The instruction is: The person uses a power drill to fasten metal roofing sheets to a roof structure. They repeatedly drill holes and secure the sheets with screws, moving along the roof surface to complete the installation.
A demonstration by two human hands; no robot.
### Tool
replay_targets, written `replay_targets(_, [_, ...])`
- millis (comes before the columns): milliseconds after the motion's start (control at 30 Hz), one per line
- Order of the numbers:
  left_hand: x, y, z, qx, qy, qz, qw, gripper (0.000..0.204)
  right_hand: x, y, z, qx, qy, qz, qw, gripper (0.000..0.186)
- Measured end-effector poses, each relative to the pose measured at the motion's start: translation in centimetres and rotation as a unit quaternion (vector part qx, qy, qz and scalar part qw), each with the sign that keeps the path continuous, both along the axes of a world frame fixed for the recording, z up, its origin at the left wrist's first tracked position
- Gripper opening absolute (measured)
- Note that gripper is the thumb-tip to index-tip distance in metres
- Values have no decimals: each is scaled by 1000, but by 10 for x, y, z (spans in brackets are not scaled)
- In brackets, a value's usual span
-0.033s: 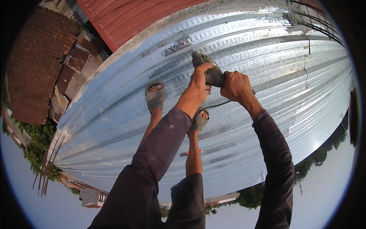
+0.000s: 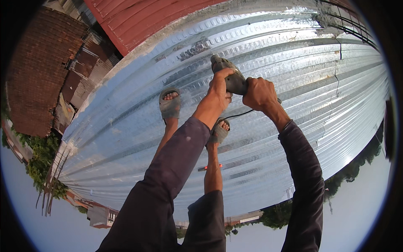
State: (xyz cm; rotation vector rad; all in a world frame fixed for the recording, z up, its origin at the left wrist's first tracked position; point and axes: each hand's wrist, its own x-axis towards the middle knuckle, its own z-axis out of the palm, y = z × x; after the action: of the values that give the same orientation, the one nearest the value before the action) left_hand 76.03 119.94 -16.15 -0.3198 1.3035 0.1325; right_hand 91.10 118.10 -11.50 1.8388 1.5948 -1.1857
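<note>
A dark power drill point(image 2: 236, 82) is held in both hands above ribbed silver metal decking point(image 2: 268, 143). My left hand point(image 2: 216, 93) wraps round the front part of its body. My right hand point(image 2: 260, 95) is closed round its rear, at the handle. The drill's nose points up and left in the picture, over the far ribs; whether a bit touches the sheet cannot be made out. From the drill a black cord point(image 2: 240, 114) runs down toward my feet.
My sandalled feet point(image 2: 169, 105) stand on the decking. A small red-and-black object point(image 2: 202, 169) lies behind my right leg. Rebar sticks up at the far right point(image 2: 357, 29) and left edge point(image 2: 50, 185). Beyond the decking are a red metal roof point(image 2: 142, 21) and a tiled roof point(image 2: 40, 67).
</note>
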Motion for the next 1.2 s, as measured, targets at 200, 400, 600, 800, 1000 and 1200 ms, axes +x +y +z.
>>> replay_targets(200, [-2,-9,2,1,4,-25,1000,22,0,-24,-7,37,14,-19,999,21])
replay_targets(400, [-32,-46,37,22,-32,-58,998,28,-30,-89,31,111,26,-63,991,37])
replay_targets(600, [-43,-103,119,288,-35,-235,928,65,-79,-210,84,236,25,-251,939,61])
replay_targets(800, [-35,-89,179,220,-17,-340,914,86,-106,-237,161,216,90,-504,832,57])
replay_targets(1000, [-11,-88,165,171,-109,-230,952,84,-136,-264,166,360,127,-527,759,56])
replay_targets(1200, [-8,-104,175,243,-176,-202,932,82,-138,-266,154,383,173,-529,737,57])
